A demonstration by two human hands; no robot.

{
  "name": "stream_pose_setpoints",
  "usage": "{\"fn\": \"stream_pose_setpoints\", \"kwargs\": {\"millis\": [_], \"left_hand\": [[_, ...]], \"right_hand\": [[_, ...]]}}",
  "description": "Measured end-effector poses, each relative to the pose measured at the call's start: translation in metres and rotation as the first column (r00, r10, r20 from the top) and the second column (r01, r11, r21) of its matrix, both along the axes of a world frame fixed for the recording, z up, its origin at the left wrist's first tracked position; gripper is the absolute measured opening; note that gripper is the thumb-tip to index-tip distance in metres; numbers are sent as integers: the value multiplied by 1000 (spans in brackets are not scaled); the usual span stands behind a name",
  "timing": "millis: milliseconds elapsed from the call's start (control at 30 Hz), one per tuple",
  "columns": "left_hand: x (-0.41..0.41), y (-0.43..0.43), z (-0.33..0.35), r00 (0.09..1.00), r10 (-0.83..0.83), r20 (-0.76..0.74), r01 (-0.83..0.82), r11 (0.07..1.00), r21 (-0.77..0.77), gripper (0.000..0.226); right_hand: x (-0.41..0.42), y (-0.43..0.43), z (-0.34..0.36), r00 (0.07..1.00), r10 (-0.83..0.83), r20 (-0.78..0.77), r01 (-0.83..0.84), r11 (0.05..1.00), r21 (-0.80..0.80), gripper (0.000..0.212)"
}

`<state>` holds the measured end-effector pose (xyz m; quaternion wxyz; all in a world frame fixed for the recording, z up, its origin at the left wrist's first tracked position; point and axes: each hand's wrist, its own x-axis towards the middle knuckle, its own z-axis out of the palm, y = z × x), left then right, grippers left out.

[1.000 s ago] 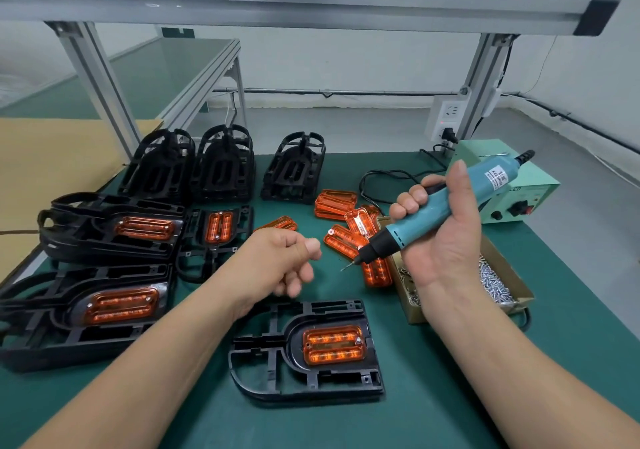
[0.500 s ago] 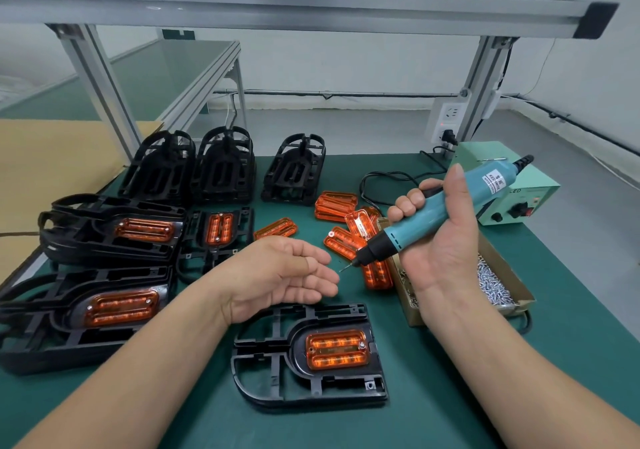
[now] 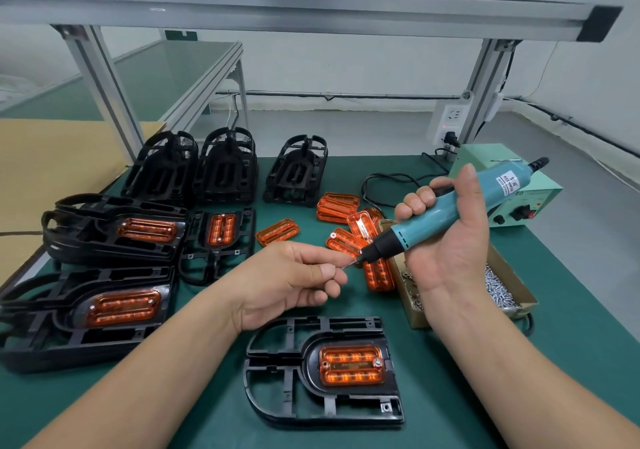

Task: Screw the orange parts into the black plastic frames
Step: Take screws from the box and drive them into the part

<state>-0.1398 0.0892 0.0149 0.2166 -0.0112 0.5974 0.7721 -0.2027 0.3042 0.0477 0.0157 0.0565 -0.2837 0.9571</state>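
Note:
A black plastic frame point(image 3: 277, 383) lies near the front of the green mat with an orange part point(image 3: 351, 365) seated in it; one screw shows at the part's right end. Above it my right hand point(image 3: 450, 248) grips a teal electric screwdriver point(image 3: 446, 211), tip pointing down-left. My left hand point(image 3: 294, 280) pinches a small screw point(image 3: 347, 264) between thumb and fingers and holds it at the driver's bit. Loose orange parts point(image 3: 343, 222) lie behind the hands.
Frames fitted with orange parts point(image 3: 123, 305) are stacked at the left; bare black frames point(image 3: 225, 168) stand at the back. A cardboard box of screws point(image 3: 498, 287) sits at the right, with a green power unit point(image 3: 516, 203) and cable behind it. Aluminium posts rise at the table's back.
My left hand closed from an open palm into a pinch and moved right to the screwdriver tip. The right hand with the driver stayed almost still.

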Motion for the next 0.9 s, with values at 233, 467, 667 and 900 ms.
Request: {"fn": "stream_pose_setpoints", "kwargs": {"millis": [233, 467, 667, 900], "left_hand": [[2, 2, 2, 995, -68, -72, 63, 996, -70, 27], [4, 4, 4, 991, -82, -103, 68, 988, -136, 26], [4, 2, 4, 989, -89, -114, 74, 988, -136, 24], [4, 1, 2, 988, -101, -115, 86, 988, -132, 23]], "right_hand": [[4, -3, 2, 1000, 11, 14, -11, 1000, -1, 33], [5, -3, 1, 1000, 26, 13, -26, 1000, 15, 33], [5, -3, 2, 1000, 21, 15, -21, 1000, 16, 33], [5, -4, 1, 1000, 16, 15, -16, 1000, 25, 33]]}}
